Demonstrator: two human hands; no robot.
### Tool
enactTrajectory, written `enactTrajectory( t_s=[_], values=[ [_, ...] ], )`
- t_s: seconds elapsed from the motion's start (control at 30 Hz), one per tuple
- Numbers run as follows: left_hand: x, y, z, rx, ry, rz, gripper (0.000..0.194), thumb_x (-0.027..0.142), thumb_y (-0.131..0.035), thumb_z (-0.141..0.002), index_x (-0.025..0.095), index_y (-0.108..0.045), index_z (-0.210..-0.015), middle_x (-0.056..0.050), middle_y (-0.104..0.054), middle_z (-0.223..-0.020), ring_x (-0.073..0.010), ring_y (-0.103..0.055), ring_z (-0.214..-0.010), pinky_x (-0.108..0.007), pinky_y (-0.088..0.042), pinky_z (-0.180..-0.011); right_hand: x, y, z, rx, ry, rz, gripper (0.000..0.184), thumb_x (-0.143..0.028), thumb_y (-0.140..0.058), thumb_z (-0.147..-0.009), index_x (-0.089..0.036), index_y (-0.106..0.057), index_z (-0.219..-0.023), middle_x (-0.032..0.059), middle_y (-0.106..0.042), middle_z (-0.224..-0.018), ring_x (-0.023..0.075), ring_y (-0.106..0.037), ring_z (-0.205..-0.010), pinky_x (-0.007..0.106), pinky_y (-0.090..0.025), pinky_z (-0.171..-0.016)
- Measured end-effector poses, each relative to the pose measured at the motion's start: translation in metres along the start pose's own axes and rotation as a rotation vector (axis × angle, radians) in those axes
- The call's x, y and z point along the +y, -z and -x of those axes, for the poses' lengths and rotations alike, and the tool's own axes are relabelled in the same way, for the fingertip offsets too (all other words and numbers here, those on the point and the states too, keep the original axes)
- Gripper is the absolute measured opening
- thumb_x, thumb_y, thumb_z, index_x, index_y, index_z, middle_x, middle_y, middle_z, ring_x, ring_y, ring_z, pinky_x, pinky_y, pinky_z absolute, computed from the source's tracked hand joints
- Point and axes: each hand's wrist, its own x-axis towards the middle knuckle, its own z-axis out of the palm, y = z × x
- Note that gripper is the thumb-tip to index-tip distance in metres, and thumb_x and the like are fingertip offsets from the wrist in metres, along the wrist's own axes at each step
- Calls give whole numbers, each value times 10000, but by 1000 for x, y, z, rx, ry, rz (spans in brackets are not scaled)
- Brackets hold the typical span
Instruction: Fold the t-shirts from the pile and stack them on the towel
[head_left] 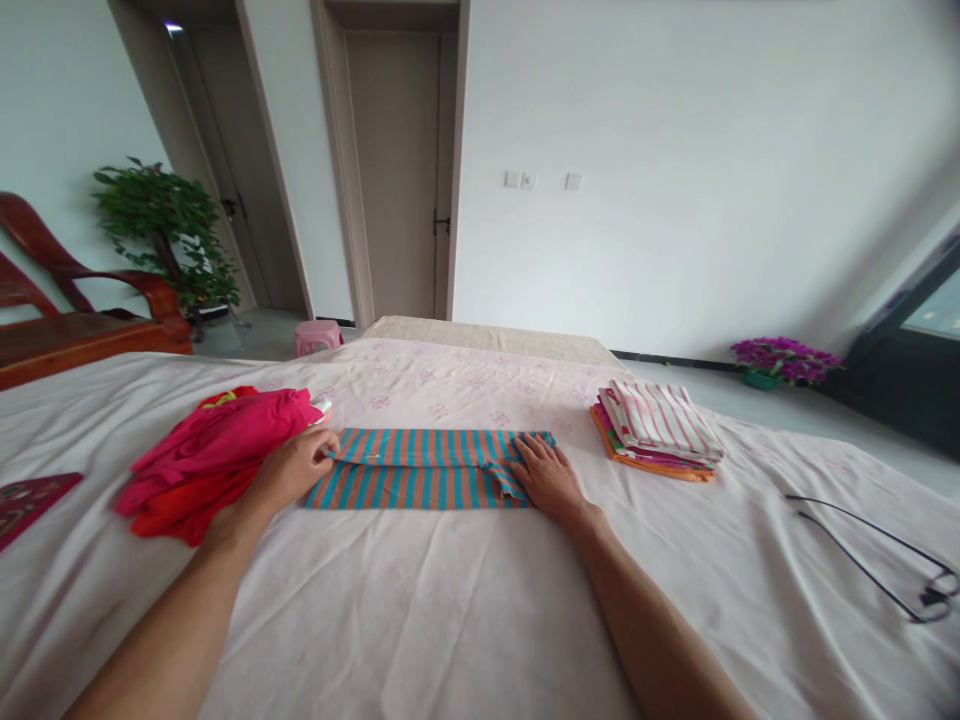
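Note:
A striped garment [420, 485] in teal and brown lies on the cloth-covered surface, folded into a long flat strip with a fold line running along its length. At its left end my left hand [304, 462] pinches the edge between thumb and fingers. My right hand [551, 478] rests on the right end with fingers stretched out, next to a small folded-over flap. Close to my left forearm is a loose heap of pink and red clothes [240, 430]. To the right sits a neat stack of folded clothes [660, 425], a red-and-white striped one on top.
Black-framed glasses [892, 570] lie at the right on the pale bedsheet [427, 610]. A dark red flat object [34, 500] is at the left edge. Beyond are a pink stool [318, 335], a wooden chair [97, 320], a green plant [165, 230] and purple flowers [786, 355].

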Motion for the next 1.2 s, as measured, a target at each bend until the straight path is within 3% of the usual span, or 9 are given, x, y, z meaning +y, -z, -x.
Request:
enactTrajectory(
  t_s=[0.2,0.43,0.6,0.73,0.83,1.0,1.2],
  values=[
    [-4,-8,13,35,-19,49,193,197,-453,-725,223,-591,-858,-11,-700,-898,-164,-648,-801,-267,-487,-781,1,-3,0,7,11,13,526,-486,-315,-1017,-273,-453,-1478,67,-393,-1562,266,-314,-1451,480,-245,-1162],
    [-1,-6,17,-85,72,-213,222,123,-417,-763,243,-603,-779,-14,-694,-885,-177,-643,-801,-265,-420,-659,2,-5,-1,11,-6,-16,554,-495,-323,-1016,-229,-432,-1490,60,-391,-1564,252,-309,-1454,447,-253,-1165],
    [15,-5,11,47,80,-266,286,87,-391,-768,246,-629,-779,-39,-704,-945,-216,-649,-904,-305,-450,-750,2,2,0,97,28,-87,435,-400,-401,-1000,-243,-588,-1360,51,-526,-1462,249,-403,-1387,424,-259,-1159],
    [38,-20,-2,77,46,-13,285,140,-384,-805,254,-639,-865,3,-721,-1034,-179,-659,-980,-278,-476,-860,-9,19,2,152,210,-248,326,-342,-435,-996,-249,-708,-1147,40,-680,-1221,205,-575,-1152,344,-358,-1071],
    [53,-37,-16,34,47,113,304,152,-377,-810,253,-650,-901,11,-736,-1038,-174,-661,-1004,-288,-481,-922,-23,25,1,148,298,-337,317,-384,-470,-990,-239,-694,-1161,52,-688,-1144,202,-593,-1066,334,-405,-1005],
    [66,-61,-33,-16,-2,123,311,273,-368,-888,226,-648,-1014,-41,-726,-1084,-195,-645,-1062,-331,-471,-983,-41,18,-5,129,310,-303,405,-416,-617,-907,-258,-632,-1280,64,-646,-1127,227,-556,-1040,360,-422,-952],
    [64,-79,-29,-52,-108,14,456,438,-318,-967,213,-636,-1203,-71,-652,-1299,-216,-559,-1250,-385,-392,-1089,-44,11,-7,109,336,-300,210,-220,-640,-844,-272,-727,-1028,32,-640,-954,203,-553,-945,336,-410,-916]
  ],
)
